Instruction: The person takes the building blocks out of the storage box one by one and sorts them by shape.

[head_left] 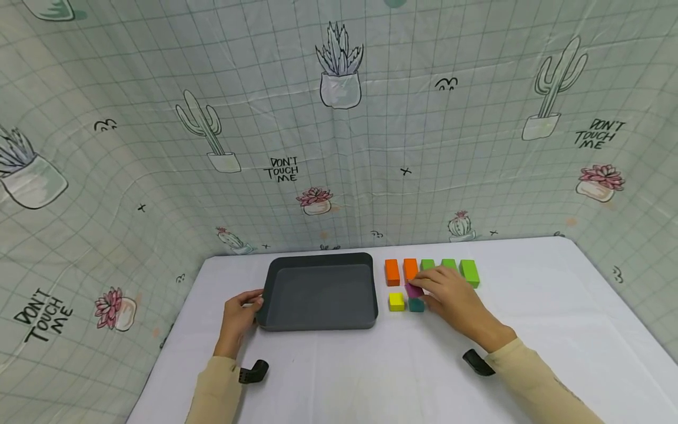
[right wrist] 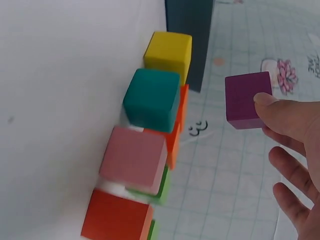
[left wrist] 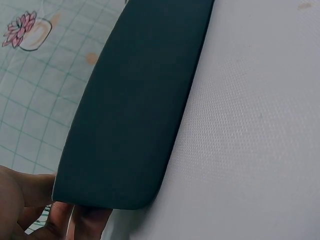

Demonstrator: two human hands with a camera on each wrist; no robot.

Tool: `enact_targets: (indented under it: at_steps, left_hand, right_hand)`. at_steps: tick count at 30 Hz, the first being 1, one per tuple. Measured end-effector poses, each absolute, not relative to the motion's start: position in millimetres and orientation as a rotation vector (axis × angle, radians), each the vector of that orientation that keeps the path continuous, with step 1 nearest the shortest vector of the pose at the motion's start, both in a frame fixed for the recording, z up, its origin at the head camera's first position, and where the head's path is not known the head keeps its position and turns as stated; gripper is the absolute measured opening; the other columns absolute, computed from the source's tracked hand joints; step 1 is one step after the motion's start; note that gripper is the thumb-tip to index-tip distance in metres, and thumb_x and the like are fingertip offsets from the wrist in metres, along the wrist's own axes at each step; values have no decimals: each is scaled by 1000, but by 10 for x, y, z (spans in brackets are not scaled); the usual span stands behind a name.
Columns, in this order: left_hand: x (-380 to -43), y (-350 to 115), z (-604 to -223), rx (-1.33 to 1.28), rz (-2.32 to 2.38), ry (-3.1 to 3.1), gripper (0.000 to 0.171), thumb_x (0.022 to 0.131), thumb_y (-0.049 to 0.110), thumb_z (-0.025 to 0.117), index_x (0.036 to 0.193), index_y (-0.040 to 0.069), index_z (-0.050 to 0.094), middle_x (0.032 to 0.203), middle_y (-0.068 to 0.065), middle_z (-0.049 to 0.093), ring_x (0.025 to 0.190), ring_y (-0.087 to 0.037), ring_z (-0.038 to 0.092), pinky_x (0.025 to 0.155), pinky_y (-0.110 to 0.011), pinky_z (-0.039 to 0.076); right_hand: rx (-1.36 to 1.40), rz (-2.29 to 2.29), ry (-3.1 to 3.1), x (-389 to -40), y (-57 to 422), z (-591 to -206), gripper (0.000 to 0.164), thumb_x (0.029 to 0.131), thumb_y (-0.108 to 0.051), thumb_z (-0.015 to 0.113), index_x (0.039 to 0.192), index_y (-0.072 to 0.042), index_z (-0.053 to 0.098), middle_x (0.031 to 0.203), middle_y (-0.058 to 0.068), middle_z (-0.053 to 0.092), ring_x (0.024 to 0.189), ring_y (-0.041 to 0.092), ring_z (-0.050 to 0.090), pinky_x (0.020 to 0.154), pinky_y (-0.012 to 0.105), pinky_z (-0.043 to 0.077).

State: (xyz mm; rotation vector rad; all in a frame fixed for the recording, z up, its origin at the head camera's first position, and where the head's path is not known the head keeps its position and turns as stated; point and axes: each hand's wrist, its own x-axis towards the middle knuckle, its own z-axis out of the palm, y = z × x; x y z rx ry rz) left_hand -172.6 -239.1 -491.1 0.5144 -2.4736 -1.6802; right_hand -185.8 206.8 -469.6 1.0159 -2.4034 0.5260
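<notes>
My left hand (head_left: 238,315) grips the left edge of a dark grey rectangular tray (head_left: 320,297), with fingers both at the rim and beneath it in the left wrist view. A small purple cube (right wrist: 242,97) is pinched between the thumb and fingers of my right hand (head_left: 455,300). It is held up above the row of blocks, to the right of the tray. Below it, a teal cube (right wrist: 151,97) and a yellow cube (head_left: 396,302) stand on the table. The right wrist view also has a pink block (right wrist: 132,160) and a red block (right wrist: 117,215), which my hand covers in the head view.
Behind the cubes are two upright orange blocks (head_left: 392,272) and three green blocks (head_left: 469,273), some partly covered by my right hand. A white cloth (head_left: 339,377) covers the table. A patterned curtain (head_left: 392,129) hangs behind and at both sides.
</notes>
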Motion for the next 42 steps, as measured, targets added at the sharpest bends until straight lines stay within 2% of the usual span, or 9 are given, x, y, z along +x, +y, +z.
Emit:
enact_targets:
  at_steps: [5, 12, 26, 35, 42]
  left_hand:
    - [-1731, -2400, -4917, 517, -1675, -2481, 28, 89, 4, 58, 116, -1, 62, 102, -14, 57, 75, -17, 53, 57, -26, 43]
    - [-1721, -2404, -4910, 494, -1648, -2501, 28, 90, 5, 58, 117, -1, 62, 102, -14, 57, 75, -16, 51, 56, -26, 42]
    - [-1737, -2390, -4909, 518, -1654, -2489, 27, 90, 4, 58, 116, 0, 62, 102, -14, 57, 76, -16, 50, 56, -24, 42]
    - [-1741, -2389, -4916, 514, -1655, -2476, 27, 90, 5, 58, 116, 1, 63, 101, -14, 57, 74, -15, 50, 56, -25, 42]
    - [-1737, -2386, -4927, 526, -1673, -2466, 27, 90, 5, 58, 116, 1, 63, 100, -13, 56, 72, -14, 50, 54, -25, 42]
  right_hand:
    - [972, 531, -2396, -1809, 2227, -4707, 46, 64, -9, 84, 107, -12, 69, 105, -3, 62, 98, 18, 50, 86, 38, 41]
    - [905, 543, -2392, -1749, 2465, -4712, 48, 62, -1, 83, 107, -9, 68, 106, 1, 62, 100, 21, 50, 84, 40, 38]
    - [780, 534, -2414, -1662, 2884, -4787, 51, 58, 2, 84, 106, -5, 68, 105, 6, 63, 96, 22, 52, 80, 40, 39]
    - [704, 556, -2455, -1650, 3055, -4842, 45, 59, 2, 81, 102, -5, 68, 102, 5, 63, 91, 21, 52, 77, 40, 39]
    - [676, 543, -2539, -1655, 3135, -4938, 42, 62, 0, 81, 102, -4, 68, 100, 5, 63, 90, 25, 53, 76, 46, 42]
